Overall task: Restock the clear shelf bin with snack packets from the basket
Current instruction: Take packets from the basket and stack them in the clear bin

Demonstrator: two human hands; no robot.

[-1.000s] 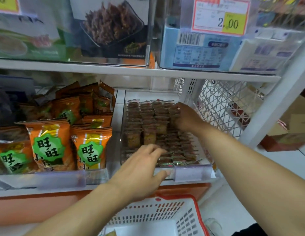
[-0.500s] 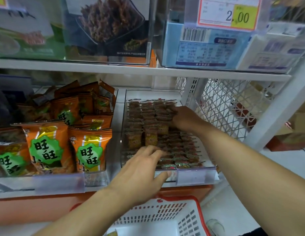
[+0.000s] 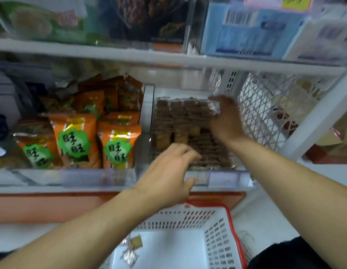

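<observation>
The clear shelf bin (image 3: 148,113) on the middle shelf holds several rows of small brown snack packets (image 3: 180,117). My left hand (image 3: 167,173) holds the bin's front wall, with fingers over the rim on the front packets and thumb on the outside. My right hand (image 3: 226,121) reaches deep into the back right of the bin, and its fingers curl round a shiny-edged packet (image 3: 214,108) there. Below stands the white basket with a red rim (image 3: 219,241), where a few loose packets (image 3: 133,247) lie on the bottom.
Orange snack bags (image 3: 75,140) fill the neighbouring bin on the left. The upper shelf board (image 3: 168,57) hangs low over the bin. A white wire mesh panel (image 3: 265,113) and the shelf post (image 3: 314,121) close off the right side.
My right hand has lifted and shifted toward the bin's back right corner, now curled on a packet. My left hand stays at the bin front. The view has tilted down, showing more of the basket.
</observation>
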